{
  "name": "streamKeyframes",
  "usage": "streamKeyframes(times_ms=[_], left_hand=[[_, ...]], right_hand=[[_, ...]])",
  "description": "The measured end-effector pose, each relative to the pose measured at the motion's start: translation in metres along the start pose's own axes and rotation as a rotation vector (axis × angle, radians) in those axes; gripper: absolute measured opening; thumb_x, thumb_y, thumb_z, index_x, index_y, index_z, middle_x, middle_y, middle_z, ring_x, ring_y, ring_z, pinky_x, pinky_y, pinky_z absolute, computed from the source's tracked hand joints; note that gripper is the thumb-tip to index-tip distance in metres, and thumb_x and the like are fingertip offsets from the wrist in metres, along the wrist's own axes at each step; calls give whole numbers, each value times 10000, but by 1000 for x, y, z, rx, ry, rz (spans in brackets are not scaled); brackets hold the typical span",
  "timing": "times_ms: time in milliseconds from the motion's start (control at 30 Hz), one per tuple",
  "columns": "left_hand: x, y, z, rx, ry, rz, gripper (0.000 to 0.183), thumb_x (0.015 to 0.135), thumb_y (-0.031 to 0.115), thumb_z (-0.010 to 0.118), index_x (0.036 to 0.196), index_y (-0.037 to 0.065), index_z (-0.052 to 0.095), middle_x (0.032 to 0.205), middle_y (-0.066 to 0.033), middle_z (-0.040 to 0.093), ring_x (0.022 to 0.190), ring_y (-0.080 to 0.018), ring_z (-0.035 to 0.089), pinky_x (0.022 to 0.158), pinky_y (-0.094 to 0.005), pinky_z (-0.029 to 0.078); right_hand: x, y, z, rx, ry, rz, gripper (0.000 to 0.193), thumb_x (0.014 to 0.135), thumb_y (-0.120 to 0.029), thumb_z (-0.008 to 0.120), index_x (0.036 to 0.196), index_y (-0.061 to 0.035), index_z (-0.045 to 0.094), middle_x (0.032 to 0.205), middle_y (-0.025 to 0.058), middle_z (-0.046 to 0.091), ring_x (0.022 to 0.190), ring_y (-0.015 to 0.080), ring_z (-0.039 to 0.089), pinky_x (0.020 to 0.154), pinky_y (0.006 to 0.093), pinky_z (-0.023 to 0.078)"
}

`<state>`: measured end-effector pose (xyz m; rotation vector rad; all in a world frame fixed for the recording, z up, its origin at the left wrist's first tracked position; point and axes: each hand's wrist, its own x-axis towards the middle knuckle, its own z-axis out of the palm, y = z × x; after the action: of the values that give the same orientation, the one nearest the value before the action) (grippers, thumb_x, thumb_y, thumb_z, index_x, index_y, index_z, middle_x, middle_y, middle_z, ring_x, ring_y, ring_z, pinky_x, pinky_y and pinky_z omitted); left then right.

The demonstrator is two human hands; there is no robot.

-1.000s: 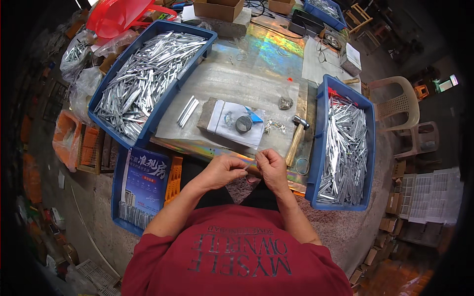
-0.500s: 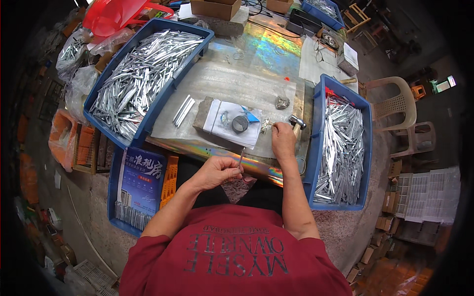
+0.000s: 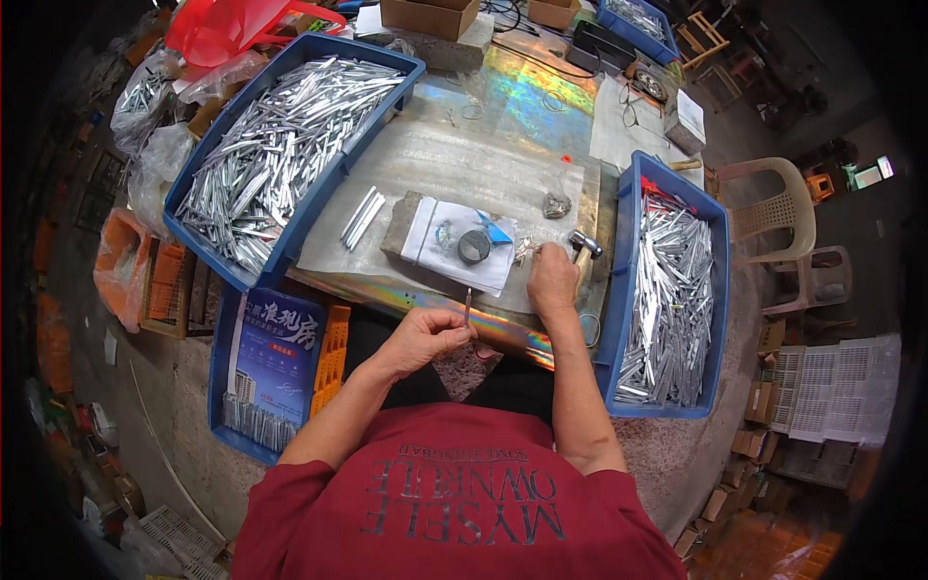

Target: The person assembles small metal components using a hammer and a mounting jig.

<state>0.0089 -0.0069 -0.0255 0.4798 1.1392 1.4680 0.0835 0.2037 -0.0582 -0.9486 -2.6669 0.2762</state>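
The left hand (image 3: 432,336) pinches a slim, dark-grey metal strip (image 3: 469,305) at the table's (image 3: 440,145) near edge, long axis pointing away from the body; the right hand (image 3: 554,280), grip hidden, is nearer small, pale-gold metal pieces (image 3: 525,248) just left of its fingers.

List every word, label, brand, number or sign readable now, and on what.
Wording is not copied; placement only.
Dark-red cloth shirt: large dark capital letters, upside down, readable.
Glossy blue rectangular printed panel: large white characters, readable; its finer lines are too small.
White rectangular paper sheets: any marks are too small to read.
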Motion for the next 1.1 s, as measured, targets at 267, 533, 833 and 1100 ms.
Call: streamKeyframes(times_ms=[267, 533, 833, 1100], left_hand=[[3, 2, -3, -44, 139, 57, 163, 779, 168, 563, 822, 11, 568, 602, 23, 486, 518, -30, 430, 432, -143, 314], [11, 11, 5, -94, 182, 81, 151, 782, 159, 559, 819, 13, 564, 626, -6, 521, 524, -35, 465, 422, -137, 348], [20, 10, 11, -257, 220, 168, 143, 784, 148, 553, 838, 15, 558, 661, -34, 556, 539, -65, 523, 414, -153, 394], [17, 14, 16, -386, 279, 193, 128, 778, 153, 565, 732, 38, 537, 623, -27, 553, 493, -53, 504, 399, -145, 382]], right_hand=[[-17, 5, -10, 473, 115, 125, 103, 757, -77, 505, 817, 0, 471, 735, 146, 539, 658, 285, 536, 562, 368, 411], [-32, -14, -31, 1448, -12, 288, 113, 770, 1, 504, 850, -53, 446, 661, -4, 456, 531, 63, 418, 477, 175, 335], [-56, -46, -47, 1692, -222, 222, 167, 786, -26, 505, 903, -63, 390, 695, 10, 464, 572, 67, 429, 505, 174, 348], [-68, -67, -51, 1682, -344, 245, 161, 796, -39, 499, 905, -61, 382, 697, 6, 455, 575, 46, 414, 472, 154, 322]])
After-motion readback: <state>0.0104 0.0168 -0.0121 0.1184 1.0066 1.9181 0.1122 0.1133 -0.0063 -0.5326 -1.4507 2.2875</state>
